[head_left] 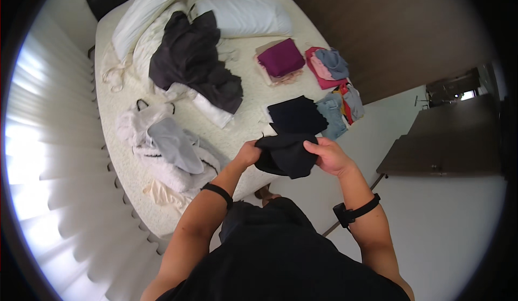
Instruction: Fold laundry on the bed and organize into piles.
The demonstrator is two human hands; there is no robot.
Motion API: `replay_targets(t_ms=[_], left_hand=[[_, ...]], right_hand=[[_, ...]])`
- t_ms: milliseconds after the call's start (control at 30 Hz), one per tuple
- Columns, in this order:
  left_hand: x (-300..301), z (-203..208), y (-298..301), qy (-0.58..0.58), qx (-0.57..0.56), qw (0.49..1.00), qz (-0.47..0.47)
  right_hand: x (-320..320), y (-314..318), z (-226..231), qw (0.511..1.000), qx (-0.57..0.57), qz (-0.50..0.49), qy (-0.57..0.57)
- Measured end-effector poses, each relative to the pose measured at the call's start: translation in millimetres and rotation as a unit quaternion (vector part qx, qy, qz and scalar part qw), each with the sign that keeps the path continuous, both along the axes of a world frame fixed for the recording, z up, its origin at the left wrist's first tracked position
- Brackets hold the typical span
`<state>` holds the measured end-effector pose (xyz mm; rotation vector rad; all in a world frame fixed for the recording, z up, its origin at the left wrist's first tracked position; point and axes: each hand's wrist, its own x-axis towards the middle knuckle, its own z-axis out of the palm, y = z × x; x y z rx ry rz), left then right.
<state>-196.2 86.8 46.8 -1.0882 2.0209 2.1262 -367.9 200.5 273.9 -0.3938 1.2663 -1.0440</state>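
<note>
A folded black garment [286,155] hangs in front of me above the near edge of the bed [243,123]. My left hand [247,154] grips its left side and my right hand [330,155] grips its right side. Just beyond it, a folded black piece [295,115] lies flat on the cream bedspread. Both wrists wear black bands.
A dark grey heap of clothes [191,58] lies mid-bed, with white and grey garments [170,147] to the left. A magenta folded stack [280,58], pink and grey stack [326,66] and denim pile [337,112] line the right edge. Two white pillows [243,16] sit at the head. White curtains [48,155] hang left.
</note>
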Motion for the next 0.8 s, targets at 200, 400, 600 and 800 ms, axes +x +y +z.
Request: replay_targets(t_ms=[200,400,600,800], left_hand=[[-46,107,22,0.224,0.425,0.84,0.252],[-75,173,90,0.099,0.068,0.981,0.155],[-101,226,187,0.154,-0.015,0.982,-0.108],[-117,261,170,0.187,0.251,0.94,-0.135]], right_hand=[[-94,77,-49,0.831,0.095,-0.086,0.542],[-22,72,-88,0.883,-0.042,0.049,0.464],[-47,77,-164,0.975,-0.117,-0.129,-0.136],[-76,88,-114,0.977,-0.191,-0.049,-0.083]])
